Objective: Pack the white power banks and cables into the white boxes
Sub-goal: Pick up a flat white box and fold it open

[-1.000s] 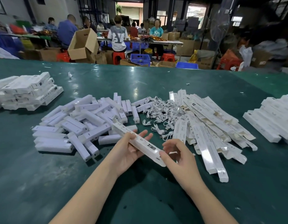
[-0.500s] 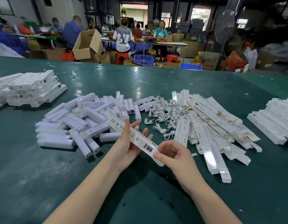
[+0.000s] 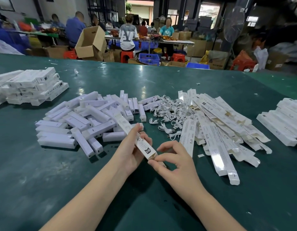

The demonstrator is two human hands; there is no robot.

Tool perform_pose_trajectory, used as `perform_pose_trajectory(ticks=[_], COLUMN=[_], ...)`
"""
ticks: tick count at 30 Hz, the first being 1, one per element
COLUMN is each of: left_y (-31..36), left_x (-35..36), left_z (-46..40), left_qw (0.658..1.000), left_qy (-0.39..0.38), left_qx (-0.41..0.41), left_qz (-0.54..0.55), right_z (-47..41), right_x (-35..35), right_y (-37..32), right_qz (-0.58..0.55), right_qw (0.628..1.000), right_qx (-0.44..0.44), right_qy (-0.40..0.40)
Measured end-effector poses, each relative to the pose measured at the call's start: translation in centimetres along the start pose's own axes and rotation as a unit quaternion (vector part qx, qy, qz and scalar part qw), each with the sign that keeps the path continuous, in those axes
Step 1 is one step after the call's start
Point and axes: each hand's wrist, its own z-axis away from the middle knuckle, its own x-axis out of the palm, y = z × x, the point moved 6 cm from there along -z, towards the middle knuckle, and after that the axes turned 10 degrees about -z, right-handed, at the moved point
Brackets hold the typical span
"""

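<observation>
Forming a box for packing.
Left hand grips the white box; right hand pinches its end flap at 5 o'clock. Next, probably: load a power bank.

Green table carries power banks left of the grip; cables beyond it; flat boxes right; packed stacks far left.

Dark green desk with a smooth, scuffed sheen, glossy white plastic power banks, printed white cardboard boxes with raw buff insides, smooth white rubbery cables, far-off brown corrugated carton.
</observation>
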Motion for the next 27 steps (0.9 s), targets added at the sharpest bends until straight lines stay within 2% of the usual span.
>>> perform_pose_trajectory(ticks=[4, 7, 9, 13, 17, 20, 27], left_y=[0.4, 0.5, 0.3, -0.4, -0.3, -0.3, -0.3], left_x=[-0.2, 0.0, 0.2, 0.8, 1.0, 1.0, 1.2], left_z=[0.2, 0.4, 0.4, 0.3, 0.0, -0.1, 0.2], left_qw=[0.999, 0.999, 0.997, 0.995, 0.995, 0.996, 0.997], left_qy=[0.001, -0.022, -0.035, -0.064, -0.073, -0.067, -0.064], left_qx=[0.001, -0.011, -0.020, -0.037, -0.021, -0.009, -0.007], left_qz=[0.033, 0.047, 0.059, 0.071, 0.064, 0.054, 0.043], right_z=[0.1, 0.5, 0.7, 0.6, 0.4, 0.4, 0.2], right_x=[0.6, 1.2, 1.2, 1.5, 1.5, 1.3, 1.4], right_y=[0.0, -0.2, -0.6, -1.6, -1.3, -0.6, 0.0], right_qz=[-0.041, -0.133, -0.191, -0.287, -0.275, -0.290, -0.300], right_qw=[0.996, 0.977, 0.963, 0.946, 0.955, 0.949, 0.942], right_qx=[0.052, 0.113, 0.122, 0.098, 0.101, 0.119, 0.148], right_qy=[-0.058, -0.125, -0.145, -0.116, -0.036, 0.000, -0.026])
